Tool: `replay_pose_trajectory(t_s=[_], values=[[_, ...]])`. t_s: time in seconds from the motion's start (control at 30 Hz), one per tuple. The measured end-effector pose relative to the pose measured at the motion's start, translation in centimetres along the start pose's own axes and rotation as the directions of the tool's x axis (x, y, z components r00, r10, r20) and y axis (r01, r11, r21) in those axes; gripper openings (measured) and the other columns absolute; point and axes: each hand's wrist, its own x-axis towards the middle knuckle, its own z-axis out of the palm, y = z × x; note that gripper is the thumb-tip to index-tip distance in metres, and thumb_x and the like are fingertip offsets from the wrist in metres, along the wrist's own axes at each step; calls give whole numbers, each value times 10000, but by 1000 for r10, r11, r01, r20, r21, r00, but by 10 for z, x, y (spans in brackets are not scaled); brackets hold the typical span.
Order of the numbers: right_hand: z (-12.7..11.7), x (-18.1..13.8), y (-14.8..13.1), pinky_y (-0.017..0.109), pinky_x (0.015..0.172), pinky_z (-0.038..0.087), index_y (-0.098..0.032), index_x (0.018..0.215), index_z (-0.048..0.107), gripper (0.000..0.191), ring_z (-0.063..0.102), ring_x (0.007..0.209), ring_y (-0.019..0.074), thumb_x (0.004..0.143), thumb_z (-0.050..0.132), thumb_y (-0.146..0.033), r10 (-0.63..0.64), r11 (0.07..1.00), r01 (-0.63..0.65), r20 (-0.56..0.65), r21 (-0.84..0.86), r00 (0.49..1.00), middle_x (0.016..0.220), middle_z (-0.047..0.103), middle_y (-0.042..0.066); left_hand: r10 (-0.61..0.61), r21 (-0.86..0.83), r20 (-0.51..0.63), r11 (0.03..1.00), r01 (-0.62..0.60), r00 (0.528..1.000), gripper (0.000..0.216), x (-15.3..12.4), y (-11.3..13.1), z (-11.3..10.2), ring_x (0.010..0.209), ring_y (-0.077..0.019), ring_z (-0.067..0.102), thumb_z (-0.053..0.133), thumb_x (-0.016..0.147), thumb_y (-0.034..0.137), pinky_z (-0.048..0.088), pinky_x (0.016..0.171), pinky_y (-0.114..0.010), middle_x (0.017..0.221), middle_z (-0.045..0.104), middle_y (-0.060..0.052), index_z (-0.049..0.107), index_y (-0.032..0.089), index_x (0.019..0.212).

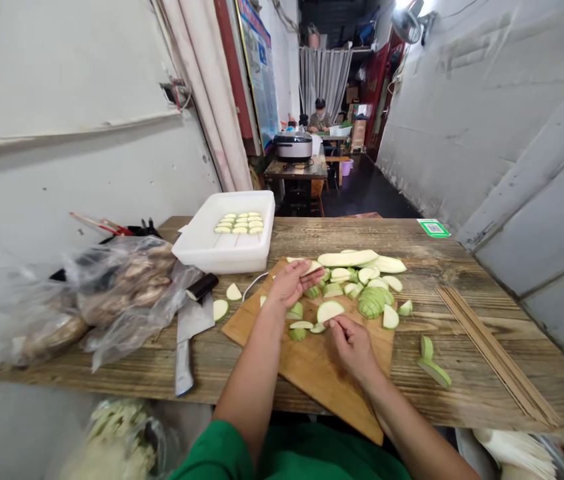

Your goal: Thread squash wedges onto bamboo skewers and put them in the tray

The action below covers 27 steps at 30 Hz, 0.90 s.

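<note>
A wooden cutting board lies on the plank table, scattered with pale green vegetable slices. My left hand is cupped around a few slices at the board's far left. My right hand pinches the edge of one slice at mid-board. A white plastic tub with a row of arranged slices stands behind the board, to the left.
A cleaver lies left of the board beside clear bags of mushrooms. Bamboo skewers lie at the right; loose slices rest nearby. A rice cooker and a seated person are down the corridor.
</note>
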Motion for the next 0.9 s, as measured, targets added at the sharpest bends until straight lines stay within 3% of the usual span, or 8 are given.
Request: replay_pose_trajectory(t_s=[0.23,0.5,0.9], values=[[-1,0,-3,216,530,409,-157,784,634,272,552,569,142,866,416,-298,33,999,-32,19,-43,999,657,636,26,-34,-50,-152,998,26,988,113,1,-2,1,738,-177,671,574,777,129,542,670,-271,760,672,-89,583,95,884],[0,0,-1,216,530,406,-149,791,630,279,557,576,143,870,415,-309,50,998,-49,25,-32,998,673,640,29,-41,-64,-131,997,33,991,83,1,-5,4,763,-203,672,604,766,143,544,718,-321,777,676,-120,563,86,812],[1,0,0,208,469,357,-143,798,638,296,482,498,121,865,415,-325,61,998,-60,15,-35,998,586,577,0,-35,-64,-92,998,30,995,127,-1,-5,3,778,-195,670,602,772,139,538,762,-329,831,677,-134,603,59,870]])
